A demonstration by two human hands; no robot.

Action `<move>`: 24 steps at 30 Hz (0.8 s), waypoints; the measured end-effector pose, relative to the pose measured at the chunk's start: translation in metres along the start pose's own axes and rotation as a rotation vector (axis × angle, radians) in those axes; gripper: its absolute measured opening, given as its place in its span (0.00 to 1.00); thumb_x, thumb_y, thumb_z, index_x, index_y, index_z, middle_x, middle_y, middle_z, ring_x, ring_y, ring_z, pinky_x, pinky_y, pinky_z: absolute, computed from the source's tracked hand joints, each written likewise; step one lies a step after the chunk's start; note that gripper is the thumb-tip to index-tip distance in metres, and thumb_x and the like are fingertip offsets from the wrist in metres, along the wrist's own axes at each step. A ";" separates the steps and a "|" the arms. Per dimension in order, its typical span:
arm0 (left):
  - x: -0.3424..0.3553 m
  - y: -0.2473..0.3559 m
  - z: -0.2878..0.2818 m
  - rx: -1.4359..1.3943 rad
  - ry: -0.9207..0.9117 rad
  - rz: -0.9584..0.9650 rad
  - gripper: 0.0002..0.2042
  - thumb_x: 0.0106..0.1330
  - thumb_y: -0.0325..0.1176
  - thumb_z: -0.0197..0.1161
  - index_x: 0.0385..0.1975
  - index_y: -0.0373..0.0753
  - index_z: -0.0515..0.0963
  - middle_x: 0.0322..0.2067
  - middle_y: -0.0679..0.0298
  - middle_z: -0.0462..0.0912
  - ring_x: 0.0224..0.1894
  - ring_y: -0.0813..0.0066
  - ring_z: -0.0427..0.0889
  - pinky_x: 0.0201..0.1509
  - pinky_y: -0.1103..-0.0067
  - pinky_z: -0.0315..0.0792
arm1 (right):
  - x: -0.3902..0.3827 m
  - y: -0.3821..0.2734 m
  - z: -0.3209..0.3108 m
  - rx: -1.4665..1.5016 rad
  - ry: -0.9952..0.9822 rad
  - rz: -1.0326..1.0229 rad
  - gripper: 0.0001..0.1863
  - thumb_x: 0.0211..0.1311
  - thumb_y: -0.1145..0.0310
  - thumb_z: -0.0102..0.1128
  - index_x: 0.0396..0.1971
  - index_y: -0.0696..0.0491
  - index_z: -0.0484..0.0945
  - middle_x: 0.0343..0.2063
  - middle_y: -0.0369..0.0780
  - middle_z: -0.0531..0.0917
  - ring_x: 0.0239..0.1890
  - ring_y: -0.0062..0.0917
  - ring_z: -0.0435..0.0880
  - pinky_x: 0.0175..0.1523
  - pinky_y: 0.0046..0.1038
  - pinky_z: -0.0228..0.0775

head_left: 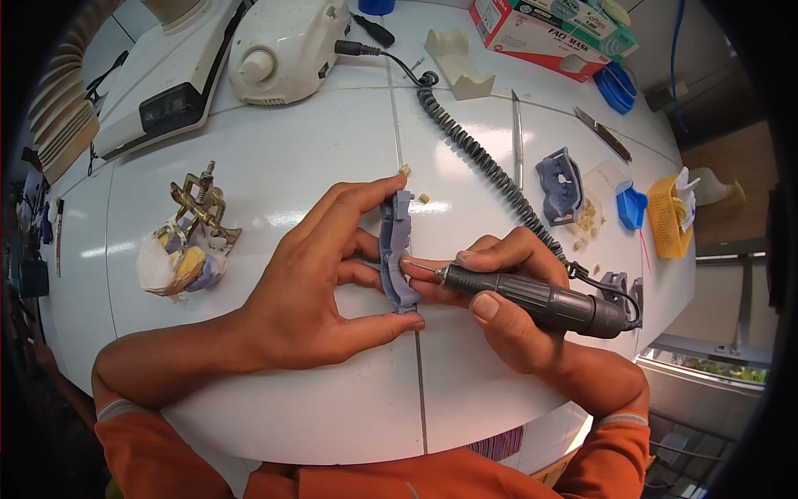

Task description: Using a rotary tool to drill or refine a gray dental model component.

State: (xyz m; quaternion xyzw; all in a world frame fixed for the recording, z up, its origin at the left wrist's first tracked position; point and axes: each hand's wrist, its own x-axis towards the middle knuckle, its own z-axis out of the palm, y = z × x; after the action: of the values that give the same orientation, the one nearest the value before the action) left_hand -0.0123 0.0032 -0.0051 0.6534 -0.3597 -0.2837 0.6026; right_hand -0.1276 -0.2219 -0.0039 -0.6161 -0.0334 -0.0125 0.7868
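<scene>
My left hand (291, 287) grips a blue-grey dental model (389, 249) between thumb and fingers, standing it on edge above the white table. In my right hand (524, 341) lies a black rotary handpiece (532, 298), held like a pen. Its thin metal bur (421, 266) points left at the model's inner side; whether the tip touches cannot be made out. By my left index fingertip is a small yellowish tooth-like piece (405, 170). Another small yellowish piece (424, 199) rests on the table just right of the model.
A coiled black cord (478, 145) runs from the handpiece to a white control unit (287, 54). Left stands a brass articulator (199, 200) with a plaster cast (162, 266). Rightward are another grey model (561, 187), a knife (603, 133), a blue dish (632, 205) and a yellow basket (663, 220).
</scene>
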 end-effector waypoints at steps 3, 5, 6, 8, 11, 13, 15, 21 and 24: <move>0.000 -0.002 0.002 -0.039 0.004 -0.002 0.52 0.56 0.17 0.79 0.79 0.29 0.51 0.67 0.52 0.63 0.55 0.69 0.82 0.55 0.78 0.86 | -0.003 0.001 0.000 -0.131 0.007 -0.051 0.15 0.73 0.71 0.63 0.52 0.64 0.74 0.45 0.54 0.86 0.55 0.37 0.90 0.61 0.35 0.81; 0.000 -0.003 0.002 -0.035 -0.003 0.011 0.51 0.56 0.16 0.78 0.78 0.27 0.51 0.68 0.51 0.62 0.55 0.68 0.83 0.56 0.77 0.87 | -0.005 0.003 0.002 -0.172 0.026 -0.085 0.15 0.73 0.70 0.64 0.51 0.64 0.75 0.44 0.54 0.87 0.54 0.36 0.90 0.59 0.34 0.82; 0.000 -0.002 0.002 -0.009 0.000 0.010 0.51 0.56 0.17 0.79 0.78 0.28 0.53 0.67 0.53 0.63 0.54 0.70 0.82 0.54 0.79 0.86 | -0.005 0.003 0.003 -0.207 0.044 -0.109 0.16 0.72 0.70 0.65 0.51 0.65 0.76 0.44 0.54 0.88 0.53 0.35 0.90 0.58 0.33 0.82; -0.001 0.000 0.002 0.016 0.003 0.011 0.51 0.55 0.18 0.80 0.78 0.29 0.54 0.66 0.54 0.64 0.54 0.72 0.82 0.53 0.81 0.85 | -0.003 0.003 0.002 -0.260 0.020 -0.156 0.16 0.71 0.70 0.67 0.50 0.65 0.77 0.43 0.54 0.89 0.51 0.34 0.91 0.56 0.31 0.83; -0.003 0.001 0.000 0.247 0.010 0.034 0.50 0.53 0.25 0.84 0.77 0.32 0.60 0.61 0.56 0.68 0.52 0.74 0.80 0.49 0.82 0.81 | 0.001 0.005 -0.007 -0.351 -0.030 -0.242 0.16 0.68 0.70 0.69 0.49 0.64 0.80 0.41 0.52 0.90 0.46 0.31 0.92 0.51 0.29 0.83; -0.003 -0.003 0.000 0.420 0.005 0.150 0.49 0.50 0.31 0.87 0.74 0.35 0.65 0.56 0.58 0.72 0.49 0.74 0.77 0.45 0.81 0.78 | 0.005 0.002 -0.013 -0.390 -0.055 -0.286 0.16 0.67 0.70 0.70 0.50 0.64 0.81 0.41 0.51 0.91 0.44 0.29 0.92 0.49 0.28 0.84; -0.004 -0.003 0.000 0.405 0.020 0.134 0.49 0.50 0.33 0.87 0.74 0.34 0.66 0.55 0.57 0.73 0.49 0.73 0.77 0.45 0.80 0.78 | 0.007 -0.004 -0.018 -0.494 -0.084 -0.263 0.18 0.65 0.70 0.70 0.51 0.63 0.82 0.42 0.49 0.91 0.42 0.26 0.92 0.48 0.26 0.84; -0.004 0.000 0.001 0.382 0.042 0.102 0.48 0.50 0.34 0.88 0.73 0.33 0.68 0.54 0.57 0.73 0.48 0.72 0.78 0.45 0.80 0.78 | 0.007 -0.013 -0.023 -0.448 -0.076 -0.039 0.25 0.63 0.64 0.68 0.57 0.63 0.83 0.42 0.47 0.92 0.40 0.26 0.92 0.48 0.27 0.83; -0.004 -0.002 0.001 0.371 0.049 0.104 0.48 0.50 0.34 0.88 0.72 0.33 0.68 0.55 0.56 0.73 0.48 0.72 0.79 0.45 0.80 0.79 | 0.010 -0.016 -0.025 -0.554 -0.132 -0.083 0.27 0.61 0.63 0.68 0.58 0.62 0.84 0.40 0.47 0.92 0.38 0.27 0.92 0.47 0.26 0.83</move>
State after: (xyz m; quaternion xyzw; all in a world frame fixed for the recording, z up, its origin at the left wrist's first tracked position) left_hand -0.0148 0.0056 -0.0076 0.7405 -0.4242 -0.1650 0.4944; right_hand -0.1181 -0.2497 0.0062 -0.8053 -0.1050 -0.0134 0.5833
